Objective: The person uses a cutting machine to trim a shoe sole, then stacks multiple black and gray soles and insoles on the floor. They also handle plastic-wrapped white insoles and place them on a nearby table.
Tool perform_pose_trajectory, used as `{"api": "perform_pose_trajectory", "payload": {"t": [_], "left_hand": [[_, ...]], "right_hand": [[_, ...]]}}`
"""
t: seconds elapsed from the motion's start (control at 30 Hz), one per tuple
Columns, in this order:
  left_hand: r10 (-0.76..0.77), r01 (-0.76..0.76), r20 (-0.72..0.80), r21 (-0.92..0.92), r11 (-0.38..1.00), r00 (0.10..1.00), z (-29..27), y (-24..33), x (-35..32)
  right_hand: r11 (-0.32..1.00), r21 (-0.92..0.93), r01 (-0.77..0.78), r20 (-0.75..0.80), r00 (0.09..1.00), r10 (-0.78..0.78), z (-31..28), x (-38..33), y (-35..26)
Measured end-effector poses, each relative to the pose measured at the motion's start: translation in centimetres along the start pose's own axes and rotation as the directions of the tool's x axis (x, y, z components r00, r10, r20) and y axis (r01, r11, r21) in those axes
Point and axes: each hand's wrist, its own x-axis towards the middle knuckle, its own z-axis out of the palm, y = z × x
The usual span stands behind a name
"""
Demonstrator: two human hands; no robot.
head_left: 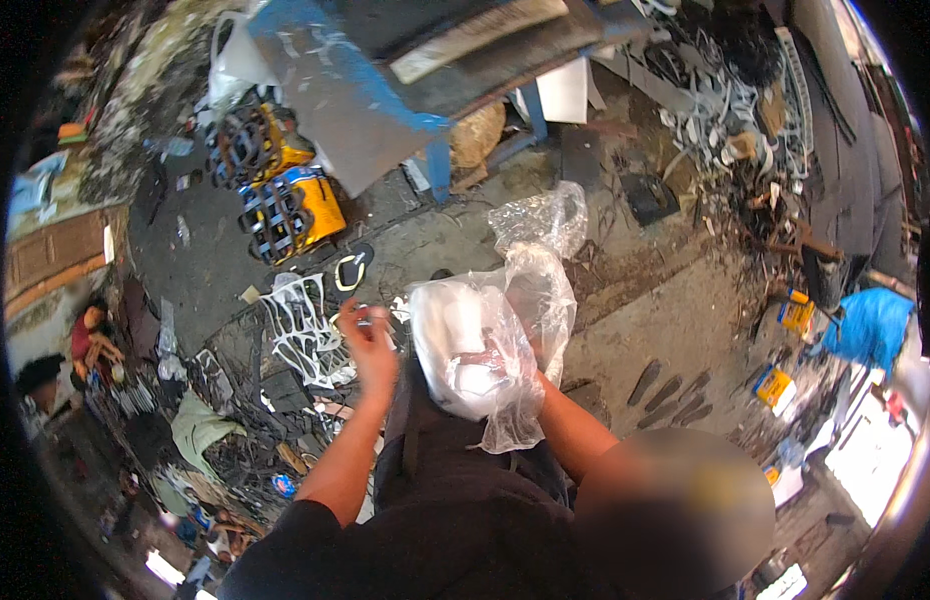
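A clear plastic bag (510,350) with white, rounded contents (465,325) is in front of my body, at lap height. My right hand (531,345) is at the bag's right side, mostly covered by crumpled film. It seems to grip the bag, though its fingers are hidden. To the left of the bag, my left hand (365,330) is raised, with fingers bent and somewhat apart. It is slightly blurred, and I make out nothing held in it. Just beyond that hand lie white lattice-like strips (310,335) and a dark sole-shaped piece with a pale edge (354,268).
A worn blue-framed table (360,95) stands ahead. Yellow crates with dark strap-like pieces (290,215) sit to its left. More clear plastic (540,218) lies beyond the bag. Dark sole-shaped pieces (670,395) are on the floor at right, near a blue sheet (873,328). Scraps litter both sides.
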Motion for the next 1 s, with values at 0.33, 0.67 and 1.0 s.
{"api": "perform_pose_trajectory", "payload": {"t": [0.33,0.67,1.0], "left_hand": [[-0.572,0.658,0.557,0.059,0.750,0.602,14.2,-16.9,3.9],[-0.336,0.528,0.675,-0.093,0.844,0.657,24.8,-19.4,12.0],[-0.349,0.356,0.532,0.092,0.930,0.772,24.3,-22.3,14.7]], "right_hand": [[0.993,-0.072,0.091,0.021,0.996,-0.090,-12.2,7.4,-2.4],[0.980,-0.118,0.161,0.011,0.987,-0.161,-23.7,17.1,-3.5],[0.974,-0.125,0.187,-0.008,0.982,-0.189,-26.3,21.5,-1.8]]}}
